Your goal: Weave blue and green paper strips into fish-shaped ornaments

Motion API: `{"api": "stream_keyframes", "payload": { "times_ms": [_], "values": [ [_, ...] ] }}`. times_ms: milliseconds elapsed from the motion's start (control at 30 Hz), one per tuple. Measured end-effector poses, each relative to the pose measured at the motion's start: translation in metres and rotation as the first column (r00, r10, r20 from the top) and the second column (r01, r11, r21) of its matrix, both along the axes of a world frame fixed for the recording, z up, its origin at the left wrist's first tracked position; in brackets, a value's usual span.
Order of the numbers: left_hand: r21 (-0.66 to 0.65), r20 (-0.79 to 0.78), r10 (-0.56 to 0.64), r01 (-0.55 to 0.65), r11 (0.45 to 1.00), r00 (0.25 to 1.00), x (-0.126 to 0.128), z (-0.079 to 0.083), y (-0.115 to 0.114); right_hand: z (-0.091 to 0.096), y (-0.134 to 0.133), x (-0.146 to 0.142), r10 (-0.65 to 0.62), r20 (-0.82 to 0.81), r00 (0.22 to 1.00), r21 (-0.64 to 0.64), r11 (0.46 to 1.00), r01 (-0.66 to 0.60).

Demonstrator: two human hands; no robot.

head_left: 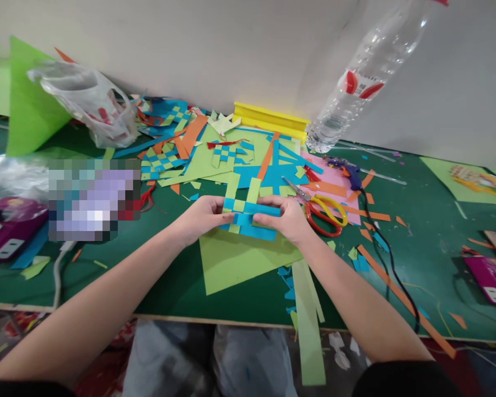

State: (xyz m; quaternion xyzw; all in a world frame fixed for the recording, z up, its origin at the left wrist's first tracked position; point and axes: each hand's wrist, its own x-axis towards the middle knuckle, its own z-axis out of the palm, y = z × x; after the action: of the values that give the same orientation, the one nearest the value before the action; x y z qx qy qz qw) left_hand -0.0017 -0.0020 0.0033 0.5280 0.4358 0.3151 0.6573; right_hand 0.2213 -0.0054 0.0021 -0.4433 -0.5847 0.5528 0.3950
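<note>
Between my two hands is a small weave of blue and light green paper strips (244,207), raised over the table. My left hand (204,219) pinches its left edge with thumb and fingers. At the other side, my right hand (284,219) grips the blue strip ends, its thumb lying across the front. Two green strip ends stick up at the top. Below the weave lies a light green paper sheet (227,267). Scissors (324,212) with yellow and red handles rest just right of my right hand, blades pointing toward the blue paper behind.
A clear plastic bottle (355,82) stands at the back right by a yellow folded strip (273,118). A blue glue gun (351,175) with a black cord lies to the right. A plastic bag with a cup (93,102) stands back left. Paper scraps and finished weaves (161,162) cover the back.
</note>
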Motion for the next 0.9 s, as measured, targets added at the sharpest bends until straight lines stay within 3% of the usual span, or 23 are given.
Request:
{"api": "stream_keyframes", "payload": {
  "times_ms": [67,133,200,233,267,367,400,467,567,667,767,900],
  "values": [
    [-0.006,0.016,0.063,-0.063,0.998,0.998,0.0,-0.002,0.001,0.011,0.002,0.005,-0.083,0.012,0.997,0.12,0.989,0.08],
    [-0.013,0.029,0.137,-0.137,0.99,0.99,-0.001,-0.003,0.001,0.027,0.003,0.017,-0.222,0.05,0.974,0.253,0.946,0.203],
    [-0.026,0.03,0.196,-0.195,0.98,0.98,-0.002,-0.003,0.002,0.042,0.002,0.034,-0.392,0.18,0.902,0.385,0.872,0.302],
    [-0.032,0.033,0.222,-0.221,0.975,0.974,-0.003,-0.003,0.003,0.048,0.001,0.045,-0.436,0.313,0.844,0.427,0.858,0.285],
    [-0.033,0.042,0.248,-0.247,0.968,0.968,-0.003,-0.003,0.004,0.052,0.0,0.055,-0.436,0.488,0.756,0.438,0.871,0.221],
    [-0.027,0.08,0.322,-0.321,0.947,0.943,-0.004,-0.003,0.006,0.051,-0.006,0.084,-0.415,0.848,0.33,0.413,0.907,0.081],
    [-0.029,0.092,0.348,-0.347,0.937,0.933,-0.005,-0.003,0.006,0.046,-0.007,0.091,-0.38,0.895,0.234,0.377,0.924,0.059],
    [-0.051,0.12,0.405,-0.401,0.914,0.907,-0.005,-0.004,0.008,0.036,-0.008,0.1,-0.276,0.952,0.133,0.277,0.961,0.01],
    [-0.107,0.181,0.473,-0.461,0.881,0.862,-0.005,-0.005,0.01,0.024,-0.006,0.105,-0.195,0.98,0.044,0.193,0.98,0.042],
    [-0.153,0.213,0.505,-0.482,0.863,0.836,-0.006,-0.004,0.011,0.022,-0.004,0.104,-0.168,0.985,0.036,0.165,0.983,0.082],
    [-0.165,0.195,0.513,-0.488,0.857,0.836,-0.005,-0.003,0.011,0.024,-0.004,0.103,-0.185,0.982,0.046,0.182,0.981,0.06],
    [-0.177,0.21,0.518,-0.489,0.854,0.829,-0.004,-0.003,0.011,0.024,-0.006,0.102,-0.237,0.971,-0.02,0.238,0.962,0.132]
  ]
}}
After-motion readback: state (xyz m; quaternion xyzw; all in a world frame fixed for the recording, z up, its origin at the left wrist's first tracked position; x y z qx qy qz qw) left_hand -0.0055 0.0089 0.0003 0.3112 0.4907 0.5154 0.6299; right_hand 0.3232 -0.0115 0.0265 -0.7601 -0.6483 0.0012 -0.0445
